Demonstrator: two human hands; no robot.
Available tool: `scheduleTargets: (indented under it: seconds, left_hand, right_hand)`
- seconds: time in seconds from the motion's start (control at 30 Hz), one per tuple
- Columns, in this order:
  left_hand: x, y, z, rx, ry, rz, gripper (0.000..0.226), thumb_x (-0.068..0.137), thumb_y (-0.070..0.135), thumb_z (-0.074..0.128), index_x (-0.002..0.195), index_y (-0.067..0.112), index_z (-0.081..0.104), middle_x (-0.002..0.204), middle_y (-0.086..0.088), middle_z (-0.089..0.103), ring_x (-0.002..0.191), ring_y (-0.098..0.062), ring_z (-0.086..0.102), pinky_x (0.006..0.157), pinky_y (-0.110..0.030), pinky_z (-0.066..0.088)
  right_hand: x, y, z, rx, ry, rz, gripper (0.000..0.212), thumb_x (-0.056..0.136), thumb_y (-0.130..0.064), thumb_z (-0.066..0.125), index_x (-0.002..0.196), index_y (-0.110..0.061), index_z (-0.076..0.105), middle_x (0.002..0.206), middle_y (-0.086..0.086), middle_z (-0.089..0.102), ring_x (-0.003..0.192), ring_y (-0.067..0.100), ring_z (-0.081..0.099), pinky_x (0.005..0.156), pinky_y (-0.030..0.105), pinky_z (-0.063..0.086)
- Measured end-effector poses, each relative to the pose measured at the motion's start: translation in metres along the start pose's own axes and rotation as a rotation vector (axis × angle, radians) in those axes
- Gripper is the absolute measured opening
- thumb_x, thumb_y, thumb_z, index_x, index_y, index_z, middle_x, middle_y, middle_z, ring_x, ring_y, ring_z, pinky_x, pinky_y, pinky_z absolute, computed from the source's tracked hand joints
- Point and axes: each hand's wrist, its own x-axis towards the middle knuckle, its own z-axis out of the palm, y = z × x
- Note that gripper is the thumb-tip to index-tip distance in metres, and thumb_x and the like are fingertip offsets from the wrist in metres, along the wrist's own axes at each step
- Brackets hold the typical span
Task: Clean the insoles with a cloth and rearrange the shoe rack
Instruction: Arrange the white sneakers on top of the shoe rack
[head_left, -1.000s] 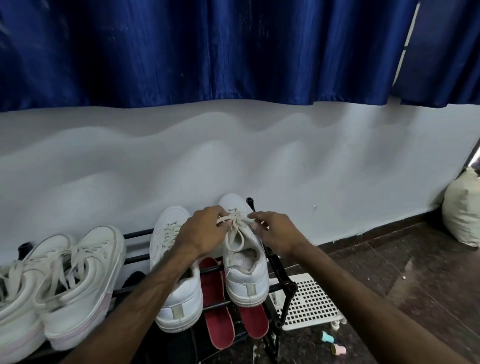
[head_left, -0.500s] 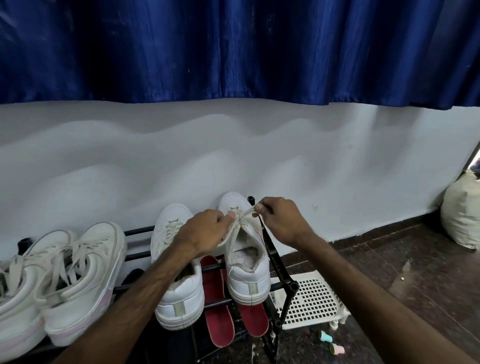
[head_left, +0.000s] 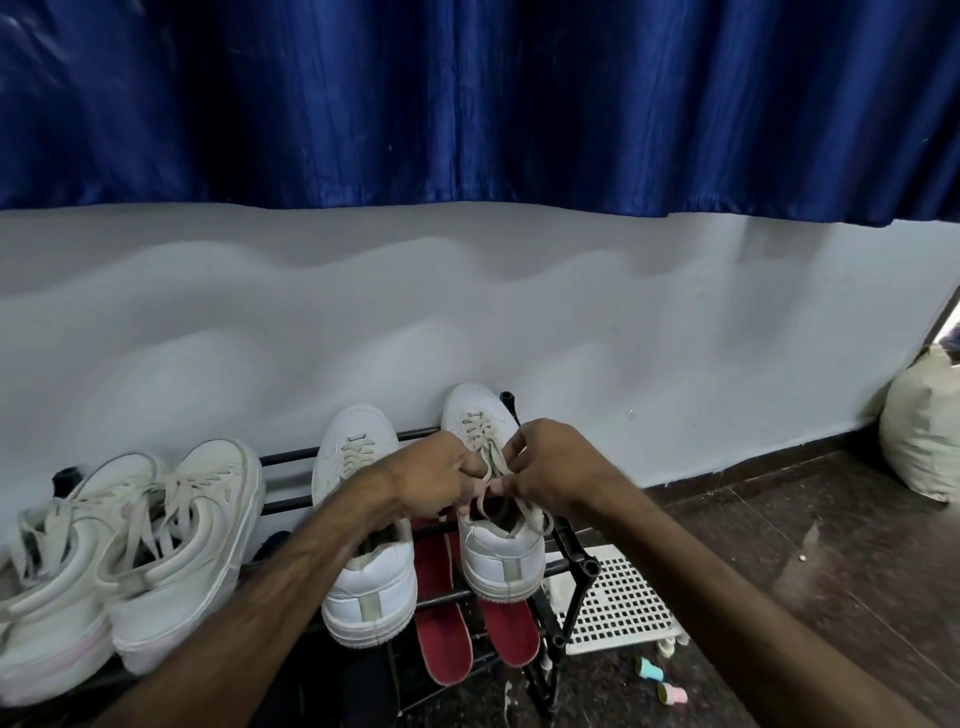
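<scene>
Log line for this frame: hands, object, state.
left hand: pinches laces | right hand: pinches laces | white sneaker: rightmost on rack, top tier | red insoles: tier below

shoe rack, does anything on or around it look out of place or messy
Yes. Two red insoles stick out past the front of the lower shelf, outside any shoe. The left pair of sneakers sits tilted with loose laces. A white perforated panel and two small pastel caps lie on the floor beside the rack.
</scene>
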Motion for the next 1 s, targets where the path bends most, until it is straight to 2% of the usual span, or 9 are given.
scheduleTargets:
  seconds: [0.17,0.37,0.43,0.57,0.67,0.73,0.87,0.93,1.0]
  left_hand:
    - [-0.003,0.011,0.012,-0.004,0.280,0.040,0.007,0.084,0.014,0.074,0.082,0.019,0.077,0.048,0.008,0.063,0.048,-0.014,0.065,0.061,-0.023,0.053]
    - [-0.001,0.016,0.029,0.441,0.554,-0.057,0.017,0.081,0.039,0.074,0.074,0.023,0.070,0.069,0.005,0.070,0.068,-0.016,0.067,0.066,-0.027,0.051]
    - [-0.002,0.017,0.028,0.530,0.467,-0.033,0.016,0.084,0.039,0.071,0.080,0.024,0.073,0.076,0.002,0.071,0.071,-0.018,0.066,0.067,-0.029,0.050]
    - [-0.012,0.015,0.019,0.417,0.170,-0.004,0.010,0.088,0.032,0.070,0.095,0.031,0.078,0.082,0.008,0.075,0.048,-0.007,0.063,0.062,-0.020,0.049]
    - [-0.013,0.009,0.014,0.462,0.303,0.046,0.008,0.080,0.035,0.078,0.088,0.032,0.077,0.083,0.014,0.074,0.075,-0.005,0.068,0.069,-0.023,0.048]
    - [-0.012,0.005,0.015,0.437,0.336,0.078,0.011,0.076,0.035,0.081,0.084,0.030,0.075,0.078,0.016,0.073,0.075,-0.003,0.068,0.068,-0.022,0.050]
    - [-0.011,-0.005,0.012,0.182,0.158,0.114,0.008,0.084,0.019,0.075,0.087,0.026,0.077,0.072,0.014,0.074,0.047,-0.014,0.064,0.044,-0.020,0.048]
    - [-0.014,-0.007,0.005,0.125,0.099,0.127,0.014,0.087,0.013,0.071,0.090,0.024,0.078,0.075,0.010,0.075,0.050,-0.014,0.063,0.044,-0.022,0.048]
    - [-0.017,-0.010,0.002,0.110,0.061,0.141,0.019,0.088,0.009,0.068,0.093,0.025,0.078,0.084,0.007,0.076,0.059,-0.009,0.065,0.045,-0.022,0.048]
  right_hand:
    - [0.002,0.001,0.000,0.143,0.109,-0.029,0.021,0.078,-0.012,0.080,0.083,-0.009,0.060,0.063,0.009,0.070,0.050,0.016,0.067,0.050,0.023,0.050]
    - [0.007,0.002,0.008,-0.057,0.068,-0.074,0.017,0.082,-0.011,0.073,0.071,-0.005,0.061,0.073,0.010,0.067,0.070,0.029,0.065,0.067,0.037,0.055]
    - [0.004,0.000,0.002,-0.209,-0.073,-0.117,0.024,0.083,-0.009,0.066,0.062,-0.011,0.055,0.064,0.005,0.056,0.068,0.025,0.052,0.060,0.032,0.045]
    - [-0.004,-0.003,-0.003,-0.398,-0.122,-0.175,0.009,0.079,-0.010,0.066,0.082,-0.013,0.074,0.071,0.006,0.062,0.071,0.022,0.056,0.063,0.031,0.047]
    - [-0.007,-0.008,0.000,-0.523,0.010,-0.150,0.015,0.077,-0.023,0.073,0.093,-0.022,0.075,0.094,0.004,0.065,0.085,0.027,0.065,0.067,0.029,0.047]
    - [-0.007,-0.008,0.007,-0.564,0.100,-0.150,0.016,0.082,-0.027,0.068,0.096,-0.020,0.072,0.102,0.006,0.064,0.090,0.030,0.065,0.070,0.031,0.048]
    - [0.001,-0.003,0.015,-0.448,0.048,-0.128,0.016,0.076,-0.023,0.072,0.092,-0.026,0.075,0.092,0.003,0.068,0.085,0.025,0.067,0.067,0.029,0.049]
    - [0.003,0.002,0.007,-0.281,-0.062,-0.131,0.015,0.074,-0.015,0.074,0.085,-0.025,0.078,0.079,-0.003,0.071,0.079,0.016,0.069,0.070,0.028,0.055]
    - [0.002,0.003,-0.008,-0.114,-0.014,-0.148,0.017,0.076,-0.005,0.071,0.082,-0.019,0.079,0.072,-0.004,0.074,0.067,0.004,0.069,0.070,0.023,0.057]
